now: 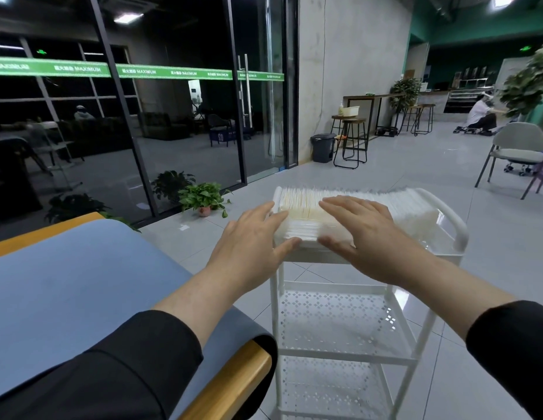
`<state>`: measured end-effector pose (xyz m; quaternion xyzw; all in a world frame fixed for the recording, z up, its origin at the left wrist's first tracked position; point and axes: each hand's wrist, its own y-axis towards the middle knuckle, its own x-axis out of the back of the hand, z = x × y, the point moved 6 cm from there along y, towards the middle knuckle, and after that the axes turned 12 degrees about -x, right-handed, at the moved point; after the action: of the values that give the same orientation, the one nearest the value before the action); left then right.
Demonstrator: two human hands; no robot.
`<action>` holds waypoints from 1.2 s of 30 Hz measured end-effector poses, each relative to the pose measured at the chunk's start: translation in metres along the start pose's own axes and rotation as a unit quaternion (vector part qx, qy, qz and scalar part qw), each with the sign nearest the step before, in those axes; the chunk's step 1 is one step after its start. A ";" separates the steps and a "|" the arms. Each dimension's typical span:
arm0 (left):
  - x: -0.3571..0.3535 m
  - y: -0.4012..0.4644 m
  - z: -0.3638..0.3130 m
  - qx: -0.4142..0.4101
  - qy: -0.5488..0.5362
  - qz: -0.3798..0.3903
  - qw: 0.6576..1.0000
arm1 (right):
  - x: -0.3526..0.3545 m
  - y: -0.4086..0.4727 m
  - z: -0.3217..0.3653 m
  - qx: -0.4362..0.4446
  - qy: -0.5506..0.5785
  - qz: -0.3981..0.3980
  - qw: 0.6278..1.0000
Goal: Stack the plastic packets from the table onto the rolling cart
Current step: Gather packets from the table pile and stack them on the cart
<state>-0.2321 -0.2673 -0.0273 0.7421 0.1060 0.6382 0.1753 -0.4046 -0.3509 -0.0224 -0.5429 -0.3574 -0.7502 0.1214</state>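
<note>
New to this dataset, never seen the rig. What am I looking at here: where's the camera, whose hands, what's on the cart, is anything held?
There is no robot: a person works with bare hands, and the single picture comes from a wide-angle camera on their head, looking forward and down.

The left hand and the right hand both rest with nearly straight fingers on a stack of clear plastic packets, the thumbs against its near side. They seem to be squaring or pressing the stack rather than gripping it.

The packets fill the top shelf of a white rolling cart; its lower perforated shelves look bare.

At the left is the table, covered by a blue mat with a wooden edge. No packets show on the part in view.
</note>
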 end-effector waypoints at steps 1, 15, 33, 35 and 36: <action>0.005 -0.004 -0.001 -0.001 -0.002 -0.009 1.000 | 0.008 -0.002 0.005 0.000 0.025 -0.019 1.000; 0.183 -0.298 0.120 0.248 0.129 -0.133 0.951 | -0.014 -0.056 0.339 0.219 0.300 0.071 0.926; 0.300 -0.690 0.228 0.633 0.142 -0.108 0.753 | -0.149 -0.151 0.731 0.184 0.295 0.332 0.877; 0.294 -0.703 0.230 0.644 0.083 -0.088 0.755 | -0.149 -0.157 0.733 0.199 0.282 0.310 0.886; 0.294 -0.706 0.232 0.645 0.065 -0.073 0.758 | -0.149 -0.158 0.733 0.196 0.288 0.313 0.884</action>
<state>0.0906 0.4628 -0.0679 0.6259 0.5581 0.4505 -0.3062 0.0957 0.2211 -0.1071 -0.3514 -0.2578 -0.7116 0.5510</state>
